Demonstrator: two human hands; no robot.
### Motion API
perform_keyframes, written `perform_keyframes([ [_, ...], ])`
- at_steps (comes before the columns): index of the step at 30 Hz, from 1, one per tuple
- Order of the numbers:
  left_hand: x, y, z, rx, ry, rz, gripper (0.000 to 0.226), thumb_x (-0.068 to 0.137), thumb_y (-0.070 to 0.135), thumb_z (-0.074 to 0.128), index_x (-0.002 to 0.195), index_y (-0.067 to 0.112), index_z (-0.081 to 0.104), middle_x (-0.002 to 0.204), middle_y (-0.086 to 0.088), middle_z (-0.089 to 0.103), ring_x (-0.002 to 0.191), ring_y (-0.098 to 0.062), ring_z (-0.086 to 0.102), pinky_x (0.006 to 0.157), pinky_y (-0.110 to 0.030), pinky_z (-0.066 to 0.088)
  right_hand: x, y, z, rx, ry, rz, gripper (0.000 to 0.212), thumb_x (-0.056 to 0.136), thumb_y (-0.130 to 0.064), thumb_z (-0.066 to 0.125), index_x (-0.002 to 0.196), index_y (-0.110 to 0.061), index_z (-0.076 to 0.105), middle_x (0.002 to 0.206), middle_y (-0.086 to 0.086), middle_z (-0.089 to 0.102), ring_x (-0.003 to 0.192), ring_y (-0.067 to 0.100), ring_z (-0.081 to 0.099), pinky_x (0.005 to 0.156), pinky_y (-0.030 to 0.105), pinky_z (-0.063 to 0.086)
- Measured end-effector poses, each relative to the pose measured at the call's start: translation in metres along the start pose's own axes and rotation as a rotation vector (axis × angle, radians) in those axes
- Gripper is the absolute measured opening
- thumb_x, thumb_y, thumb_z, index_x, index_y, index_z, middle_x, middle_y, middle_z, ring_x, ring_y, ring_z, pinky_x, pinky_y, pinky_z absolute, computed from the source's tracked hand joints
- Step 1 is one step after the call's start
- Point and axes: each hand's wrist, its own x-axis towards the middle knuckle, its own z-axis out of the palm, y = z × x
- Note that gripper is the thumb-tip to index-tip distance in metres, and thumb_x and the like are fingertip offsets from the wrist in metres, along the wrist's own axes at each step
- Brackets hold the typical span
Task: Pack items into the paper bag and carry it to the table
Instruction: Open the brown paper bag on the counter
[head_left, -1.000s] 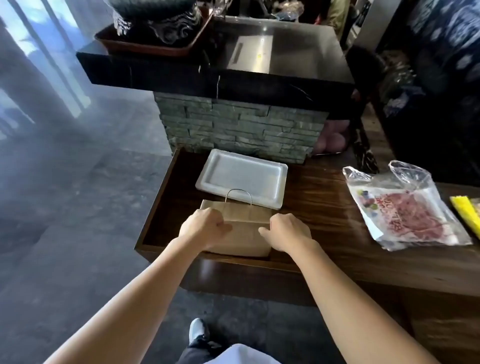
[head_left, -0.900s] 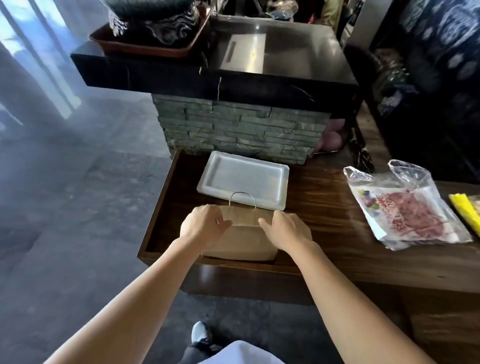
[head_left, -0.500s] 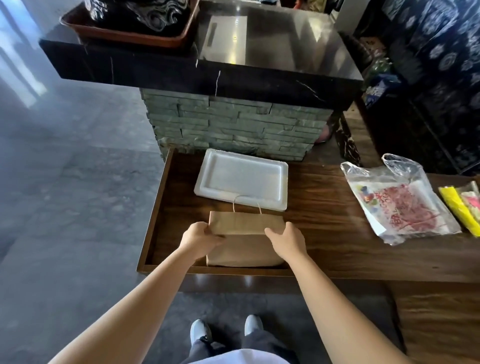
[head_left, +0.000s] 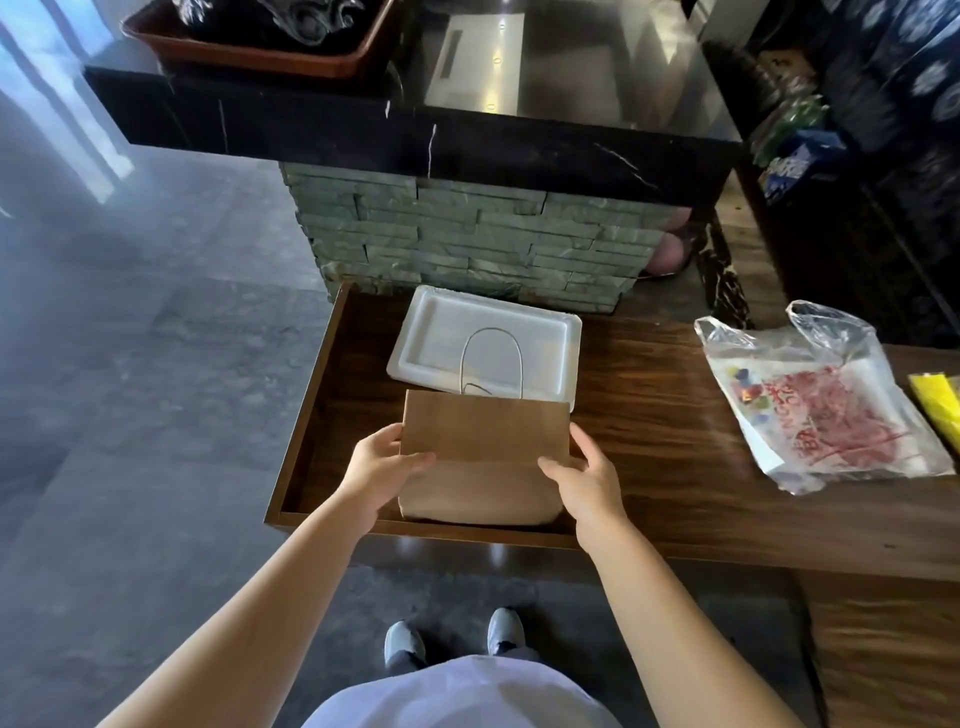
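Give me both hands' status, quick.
Left hand: closed on the paper bag's left edge.
Right hand: closed on its right edge.

It looks like a shop or food counter. A black stone counter (head_left: 415, 135) on a stacked-stone base (head_left: 467, 244) fills the top of the frame, with a long wooden table (head_left: 675, 415) below it and packaged goods (head_left: 795, 156) at upper right.
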Motion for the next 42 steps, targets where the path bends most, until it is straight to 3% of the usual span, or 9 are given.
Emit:
perform_keyframes([
  [5, -0.007, -0.002, -0.006, 0.194, 0.181, 0.234, 0.033, 0.074, 0.011, 0.081, 0.106, 0.016, 0.075, 0.118, 0.002, 0.064, 0.106, -0.02, 0.061, 0.086, -0.04, 0.057, -0.003, -0.001, -0.011, 0.085, 0.022, -0.019, 0.029, 0.081, -0.004, 0.072, 0.091, -0.031, 0.067, 0.115, 0.002, 0.065, 0.11, 0.023, 0.061, 0.095, 0.045, 0.052],
  [11, -0.017, 0.0, -0.014, 0.208, 0.064, 0.51, 0.043, 0.071, -0.009, 0.078, 0.073, 0.033, 0.078, 0.086, 0.013, 0.076, 0.09, -0.003, 0.069, 0.072, -0.011, 0.054, -0.009, -0.011, -0.02, 0.334, -0.164, -0.027, 0.034, 0.082, 0.022, 0.053, 0.069, -0.007, 0.066, 0.097, 0.019, 0.067, 0.096, 0.032, 0.064, 0.074, 0.037, 0.058],
  [19, -0.023, -0.012, -0.017, 0.067, -0.026, 0.478, 0.044, 0.074, -0.015, 0.07, 0.081, 0.026, 0.082, 0.093, -0.002, 0.078, 0.096, -0.021, 0.072, 0.087, -0.032, 0.057, -0.014, 0.002, -0.021, 0.401, -0.134, -0.173, 0.042, 0.074, 0.033, 0.041, 0.059, -0.001, 0.061, 0.111, 0.016, 0.069, 0.111, 0.034, 0.061, 0.096, 0.046, 0.05],
  [24, -0.027, 0.016, -0.018, -0.073, -0.259, 0.183, 0.029, 0.083, 0.036, 0.056, 0.1, 0.026, 0.077, 0.101, -0.004, 0.075, 0.105, -0.021, 0.065, 0.088, -0.04, 0.052, -0.012, -0.015, -0.031, 0.484, -0.207, -0.066, 0.032, 0.09, 0.009, 0.039, 0.073, 0.001, 0.064, 0.091, 0.021, 0.064, 0.098, 0.039, 0.064, 0.087, 0.049, 0.056],
  [29, -0.027, 0.04, 0.008, 0.403, 0.151, 0.248, 0.016, 0.074, 0.035, 0.074, 0.074, 0.019, 0.071, 0.076, 0.002, 0.07, 0.072, -0.015, 0.066, 0.056, -0.025, 0.052, -0.019, -0.048, -0.032, -0.091, -0.116, -0.342, 0.036, 0.094, -0.03, 0.054, 0.066, -0.014, 0.07, 0.08, 0.002, 0.069, 0.085, 0.018, 0.066, 0.067, 0.041, 0.062],
  [32, -0.026, 0.048, 0.013, 0.503, 0.213, 0.188, 0.01, 0.071, 0.021, 0.074, 0.08, 0.019, 0.071, 0.084, 0.002, 0.07, 0.078, -0.015, 0.065, 0.058, -0.026, 0.054, -0.023, -0.073, -0.034, -0.539, -0.18, -0.561, 0.015, 0.083, -0.036, 0.068, 0.074, -0.025, 0.071, 0.073, -0.011, 0.068, 0.072, 0.01, 0.064, 0.06, 0.025, 0.051],
  [36, -0.03, 0.052, 0.012, 0.714, 0.085, 0.202, 0.059, 0.07, -0.002, 0.071, 0.121, 0.023, 0.058, 0.117, -0.004, 0.063, 0.107, -0.025, 0.059, 0.078, -0.038, 0.06, -0.032, -0.097, -0.024, -0.935, -0.284, -0.578, 0.049, 0.073, -0.029, 0.083, 0.118, -0.027, 0.065, 0.122, -0.002, 0.058, 0.105, 0.018, 0.057, 0.078, 0.023, 0.046],
  [39, -0.035, 0.057, 0.008, 0.801, -0.008, 0.147, 0.088, 0.066, -0.003, 0.076, 0.137, 0.032, 0.036, 0.117, -0.006, 0.051, 0.091, -0.022, 0.057, 0.055, -0.025, 0.053, -0.043, -0.108, -0.017, -1.113, -0.269, -0.641, 0.066, 0.062, -0.037, 0.087, 0.123, -0.029, 0.061, 0.123, -0.001, 0.048, 0.101, 0.02, 0.053, 0.073, 0.029, 0.049],
  [42, -0.044, 0.059, 0.005, 0.985, 0.004, 0.137, 0.123, 0.063, 0.004, 0.083, 0.149, 0.038, 0.004, 0.147, -0.015, 0.027, 0.109, -0.035, 0.055, 0.066, -0.029, 0.056, -0.054, -0.115, -0.007, -1.299, -0.32, -0.803, 0.064, 0.059, -0.043, 0.088, 0.116, -0.027, 0.063, 0.114, 0.0, 0.049, 0.104, 0.022, 0.045, 0.079, 0.036, 0.05],
])
